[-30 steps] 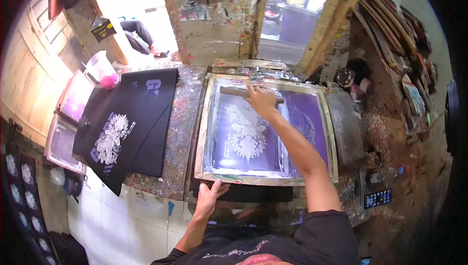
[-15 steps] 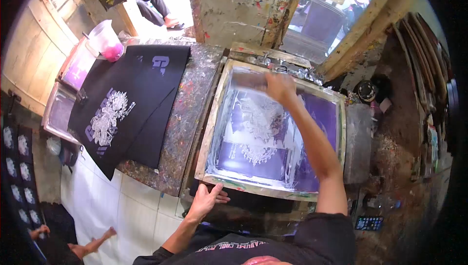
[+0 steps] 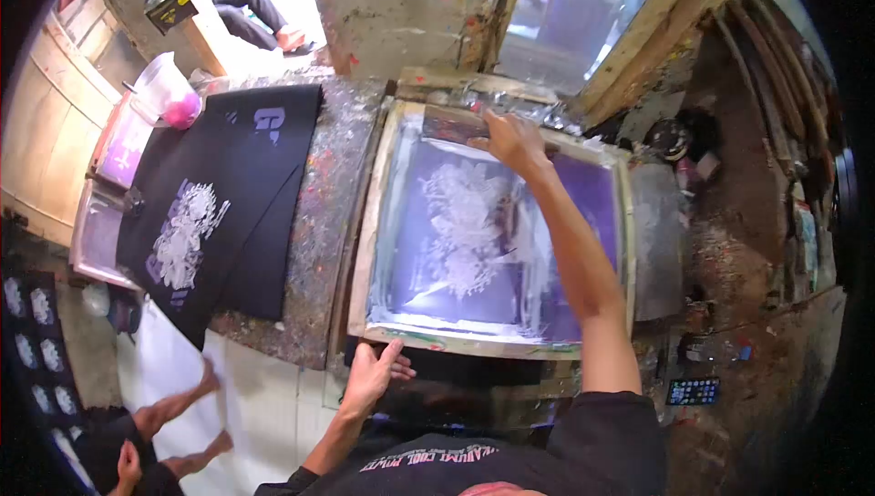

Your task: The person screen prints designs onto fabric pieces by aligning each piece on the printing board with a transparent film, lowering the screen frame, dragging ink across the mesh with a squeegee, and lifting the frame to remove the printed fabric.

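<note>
A wooden-framed printing screen [image 3: 372, 250] lies on the table in front of me, its mesh purple with a pale ornate design and white ink smears. My right hand [image 3: 515, 142] is closed on a wooden squeegee [image 3: 453, 126] at the far side of the mesh, inside the frame. Below the near left corner of the frame is my left hand [image 3: 375, 376], thumb up against the edge and fingers stretched out; it grips nothing that I can see. Left of the screen lie black fabric pieces [image 3: 260, 186] printed with a white figure and purple lettering.
A pink-stained plastic jug [image 3: 171, 95] stands at the back left beside a small framed screen [image 3: 87, 232]. A phone [image 3: 693, 392] lies at lower right. At lower left another person's hand [image 3: 128, 465] and bare feet show. Boards [image 3: 775, 86] lean at the right.
The squeegee, blurred before, now shows sharply at the far end of the screen in my right hand. My view has shifted slightly. The other person's legs at lower left have moved further into view.
</note>
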The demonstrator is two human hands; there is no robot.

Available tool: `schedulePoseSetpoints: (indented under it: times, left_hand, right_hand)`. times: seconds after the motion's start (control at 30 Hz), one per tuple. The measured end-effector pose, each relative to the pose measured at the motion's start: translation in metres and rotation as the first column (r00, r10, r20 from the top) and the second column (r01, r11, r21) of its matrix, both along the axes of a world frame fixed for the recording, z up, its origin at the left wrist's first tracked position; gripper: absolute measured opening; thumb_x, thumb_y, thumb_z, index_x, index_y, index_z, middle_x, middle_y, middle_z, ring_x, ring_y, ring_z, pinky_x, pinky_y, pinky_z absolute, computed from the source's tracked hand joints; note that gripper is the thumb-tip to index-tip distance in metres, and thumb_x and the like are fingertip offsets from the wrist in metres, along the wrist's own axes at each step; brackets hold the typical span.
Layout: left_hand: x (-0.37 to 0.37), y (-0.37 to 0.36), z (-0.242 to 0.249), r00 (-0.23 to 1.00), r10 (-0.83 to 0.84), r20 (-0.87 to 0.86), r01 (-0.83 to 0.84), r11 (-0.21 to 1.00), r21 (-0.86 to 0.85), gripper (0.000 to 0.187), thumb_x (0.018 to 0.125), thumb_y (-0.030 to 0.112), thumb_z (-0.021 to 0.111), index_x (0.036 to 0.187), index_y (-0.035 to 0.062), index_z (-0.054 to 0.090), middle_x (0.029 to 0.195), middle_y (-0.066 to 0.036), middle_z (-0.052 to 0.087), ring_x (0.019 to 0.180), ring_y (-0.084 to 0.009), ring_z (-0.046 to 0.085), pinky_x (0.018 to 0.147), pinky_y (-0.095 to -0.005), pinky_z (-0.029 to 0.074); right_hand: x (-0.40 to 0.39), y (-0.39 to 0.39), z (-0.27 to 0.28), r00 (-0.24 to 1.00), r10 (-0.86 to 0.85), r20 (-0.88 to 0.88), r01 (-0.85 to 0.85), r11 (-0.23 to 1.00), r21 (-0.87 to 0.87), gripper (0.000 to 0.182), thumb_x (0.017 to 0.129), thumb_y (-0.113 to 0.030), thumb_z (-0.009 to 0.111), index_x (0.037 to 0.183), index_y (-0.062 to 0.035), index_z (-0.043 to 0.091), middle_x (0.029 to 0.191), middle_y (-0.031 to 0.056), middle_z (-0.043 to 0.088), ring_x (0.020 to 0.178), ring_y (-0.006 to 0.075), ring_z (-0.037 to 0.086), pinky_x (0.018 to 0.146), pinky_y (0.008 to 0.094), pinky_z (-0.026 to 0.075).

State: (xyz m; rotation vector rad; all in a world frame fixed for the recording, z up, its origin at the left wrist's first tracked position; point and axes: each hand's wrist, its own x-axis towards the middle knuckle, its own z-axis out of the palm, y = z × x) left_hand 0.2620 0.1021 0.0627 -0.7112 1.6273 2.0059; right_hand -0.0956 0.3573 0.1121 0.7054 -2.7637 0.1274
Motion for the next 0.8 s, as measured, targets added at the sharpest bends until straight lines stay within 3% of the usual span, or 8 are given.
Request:
schedulePoseSetpoints:
  times: [0.07,0.17,0.23,0.43,0.57,0.63,0.67,0.8]
  left_hand:
    - [-0.005,0.001,0.018,0.999,0.032,0.037,-0.031,0.999,-0.032,0.038,0.1,0.025,0.062,0.112,-0.0068,0.046,0.084,-0.021,0.065,0.066,-0.0277,0.071,0.056,-0.034,0.059]
    - [-0.002,0.001,0.013,0.999,0.03,-0.023,-0.03,1.0,-0.001,0.04,0.101,0.027,0.061,0.111,-0.0079,0.045,0.086,-0.021,0.065,0.067,-0.0274,0.071,0.057,-0.0346,0.06]
    - [-0.001,0.001,0.005,0.999,0.041,-0.006,-0.041,0.999,-0.002,0.044,0.1,0.029,0.062,0.112,-0.0101,0.046,0.085,-0.02,0.065,0.067,-0.0264,0.07,0.057,-0.0336,0.059]
    - [0.006,0.0,-0.011,0.994,0.025,-0.102,-0.027,1.0,-0.012,0.041,0.1,0.034,0.062,0.092,-0.0068,0.057,0.074,-0.015,0.064,0.06,-0.0228,0.067,0.054,-0.0325,0.056]
    - [0.008,0.004,-0.004,0.97,0.075,-0.23,-0.079,0.997,-0.007,0.04,0.101,0.032,0.061,0.087,-0.0051,0.058,0.071,-0.014,0.064,0.057,-0.0215,0.066,0.051,-0.0313,0.053]
    - [0.009,0.003,0.03,0.972,0.076,-0.224,-0.078,0.997,0.0,0.035,0.102,0.028,0.059,0.095,-0.0062,0.054,0.072,-0.014,0.063,0.056,-0.0209,0.065,0.05,-0.031,0.053]
    - [0.005,0.003,0.049,0.935,0.094,-0.341,-0.084,0.996,0.044,0.032,0.102,0.025,0.058,0.104,-0.0062,0.049,0.073,-0.014,0.063,0.057,-0.0209,0.064,0.053,-0.0307,0.053]
    - [-0.038,0.003,0.121,0.587,0.0,-0.81,0.005,1.0,0.004,0.041,0.1,0.014,0.056,0.123,-0.0033,0.028,0.076,-0.013,0.062,0.067,-0.0215,0.065,0.065,-0.0325,0.055]
  right_hand:
    - [0.031,-0.009,-0.001,0.998,-0.056,0.007,0.056,0.998,0.015,0.022,0.094,-0.033,0.063,0.092,-0.0109,0.061,0.077,0.0127,0.07,0.07,0.0305,0.072,0.059,0.0439,0.055]
    - [0.113,-0.018,-0.002,0.979,-0.115,0.169,0.111,0.993,0.033,0.027,0.087,-0.031,0.069,0.097,-0.0078,0.06,0.077,0.0135,0.067,0.07,0.0343,0.069,0.063,0.0474,0.054]
    - [0.177,-0.019,-0.01,0.984,-0.057,0.167,0.051,0.998,0.04,0.014,0.084,-0.017,0.065,0.091,-0.0078,0.057,0.073,0.0114,0.065,0.066,0.0325,0.068,0.064,0.0447,0.053]
    - [0.304,-0.034,-0.003,0.985,-0.04,0.17,0.038,0.999,0.016,0.011,0.076,-0.008,0.063,0.085,-0.0104,0.057,0.077,0.0056,0.065,0.066,0.0242,0.068,0.06,0.0381,0.05]
    - [0.315,-0.034,0.028,0.997,-0.07,0.019,0.071,0.996,-0.049,0.021,0.085,-0.029,0.069,0.093,-0.0107,0.062,0.08,0.0051,0.062,0.077,0.0207,0.065,0.079,0.0437,0.045]
    - [0.318,-0.04,0.059,0.992,-0.121,-0.016,0.119,0.987,-0.105,0.031,0.084,-0.037,0.072,0.095,-0.0097,0.063,0.088,0.0062,0.063,0.086,0.0215,0.064,0.089,0.0478,0.04]
    - [0.316,-0.044,0.07,0.973,-0.196,-0.126,0.177,0.973,-0.145,0.042,0.083,-0.048,0.071,0.097,-0.0092,0.063,0.09,0.0069,0.063,0.088,0.0221,0.063,0.091,0.0505,0.036]
    - [0.259,-0.042,0.134,0.843,-0.226,-0.488,0.134,0.967,-0.216,0.056,0.08,-0.066,0.067,0.091,-0.0114,0.065,0.082,0.0051,0.063,0.076,0.0225,0.061,0.085,0.0478,0.037]
